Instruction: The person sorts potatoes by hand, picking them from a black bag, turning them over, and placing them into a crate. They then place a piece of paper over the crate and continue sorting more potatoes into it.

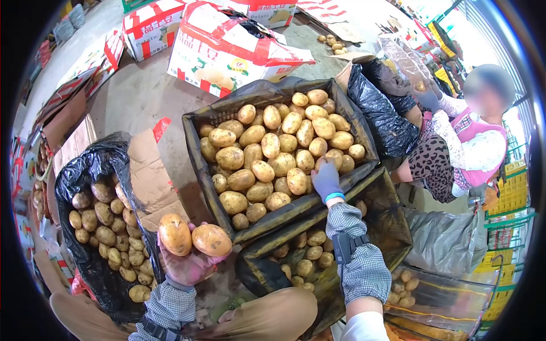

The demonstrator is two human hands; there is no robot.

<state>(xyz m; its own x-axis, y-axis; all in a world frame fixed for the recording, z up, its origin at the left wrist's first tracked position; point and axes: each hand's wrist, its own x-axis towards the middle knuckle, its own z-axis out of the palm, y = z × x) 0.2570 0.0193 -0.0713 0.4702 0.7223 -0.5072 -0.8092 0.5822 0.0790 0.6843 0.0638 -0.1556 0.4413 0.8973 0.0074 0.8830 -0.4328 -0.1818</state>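
My left hand [187, 261], in a pink glove, is closed around two large potatoes, one potato [174, 234] upright and the other potato [211, 240] lying sideways beside it. It is between the cardboard flap and the big crate. My right hand [327, 179], in a grey-blue glove, reaches into the black-lined crate [273, 219] full of potatoes [270, 145]. Its fingers curl down over a potato [334, 157] near the crate's right front side; the underside of the grip is hidden. Checked sleeves cover both forearms.
At left stands a black-lined box [63, 187] of smaller potatoes. A lower crate [392, 227] with some potatoes sits under my right forearm. Red-and-white potato cartons [222, 59] stand behind. A co-worker [478, 142] sits at right, near black plastic bags [384, 122].
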